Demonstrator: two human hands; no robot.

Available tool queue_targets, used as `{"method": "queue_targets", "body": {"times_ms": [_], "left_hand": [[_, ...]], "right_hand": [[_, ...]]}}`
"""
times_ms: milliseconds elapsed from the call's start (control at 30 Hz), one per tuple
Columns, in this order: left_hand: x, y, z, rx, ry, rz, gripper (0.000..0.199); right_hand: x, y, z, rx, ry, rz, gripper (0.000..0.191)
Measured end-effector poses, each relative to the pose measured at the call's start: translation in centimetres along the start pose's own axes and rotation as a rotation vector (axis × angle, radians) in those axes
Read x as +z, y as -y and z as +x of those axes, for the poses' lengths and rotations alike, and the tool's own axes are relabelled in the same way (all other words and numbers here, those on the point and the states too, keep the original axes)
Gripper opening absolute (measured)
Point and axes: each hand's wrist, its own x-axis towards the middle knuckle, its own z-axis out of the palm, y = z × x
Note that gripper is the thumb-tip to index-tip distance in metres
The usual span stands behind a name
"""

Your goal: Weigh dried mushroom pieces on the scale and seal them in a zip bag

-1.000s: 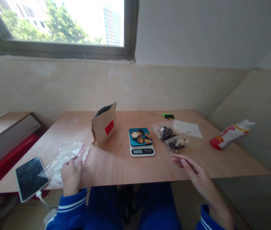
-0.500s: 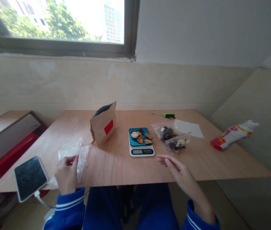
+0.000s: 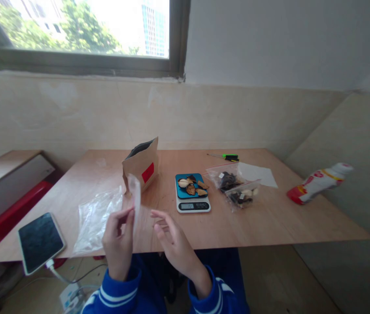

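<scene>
Clear plastic bag [image 3: 136, 192] is pinched upright in the left hand [image 3: 118, 241], the right hand [image 3: 176, 243] empty and loosely spread just beside it

The edge grip probably keeps the side toward the right hand free; beyond that hand, a scale [image 3: 193, 201] bears dried pieces [image 3: 190, 190], its readout [image 3: 187, 206] illegible, and blur hides whether the bag's mouth gapes

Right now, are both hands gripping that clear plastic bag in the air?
No, only the left hand pinches the clear plastic bag; the right hand is apart from it, fingers loosely curled.
</scene>
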Motion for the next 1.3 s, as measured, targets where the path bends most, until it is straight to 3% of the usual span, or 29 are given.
{"method": "queue_targets", "body": {"times_ms": [67, 133, 267, 433, 633, 767, 867, 1033, 1100, 1200, 1300], "left_hand": [[1.4, -1.3, -1.6, -0.004, 0.146, -0.106, 0.013], [2.7, -2.3, -2.9, -0.058, 0.205, -0.212, 0.012], [4.1, -3.2, -3.9, -0.17, 0.275, -0.368, 0.016], [4.3, -3.3, -3.3, -0.193, 0.287, -0.368, 0.023], [5.3, -3.1, -4.0, -0.098, 0.309, -0.325, 0.013], [5.0, -3.4, -3.9, 0.032, 0.386, -0.314, 0.005], [4.4, -3.0, -3.3, 0.186, 0.533, -0.248, 0.026], [4.2, -1.4, -2.5, 0.497, 0.317, 0.056, 0.051], [4.4, -0.8, -2.3, 0.587, 0.307, 0.1, 0.055], [4.9, -0.1, -2.0, 0.636, 0.316, 0.035, 0.052], [5.3, 0.2, -1.8, 0.59, 0.284, -0.065, 0.044]], "right_hand": [[0.4, -0.1, 0.1, -0.004, -0.084, 0.084, 0.031], [0.2, -0.2, 0.2, 0.001, -0.169, 0.147, 0.027], [-1.6, -1.2, 0.4, 0.06, -0.299, 0.204, 0.03], [-4.3, -2.7, 0.4, 0.139, -0.538, 0.225, 0.037], [-2.9, -0.8, -0.5, 0.08, -0.305, 0.215, 0.031], [-2.1, -0.3, -0.3, 0.118, -0.328, 0.228, 0.031], [-2.3, -0.5, 0.1, 0.132, -0.351, 0.288, 0.035], [-2.2, -0.7, 0.4, 0.133, -0.309, 0.307, 0.039], [-2.0, -0.7, 0.4, 0.122, -0.311, 0.282, 0.038], [-2.0, -0.9, 0.6, 0.092, -0.316, 0.265, 0.038], [-2.6, -1.5, 0.9, 0.098, -0.333, 0.24, 0.034]]}}
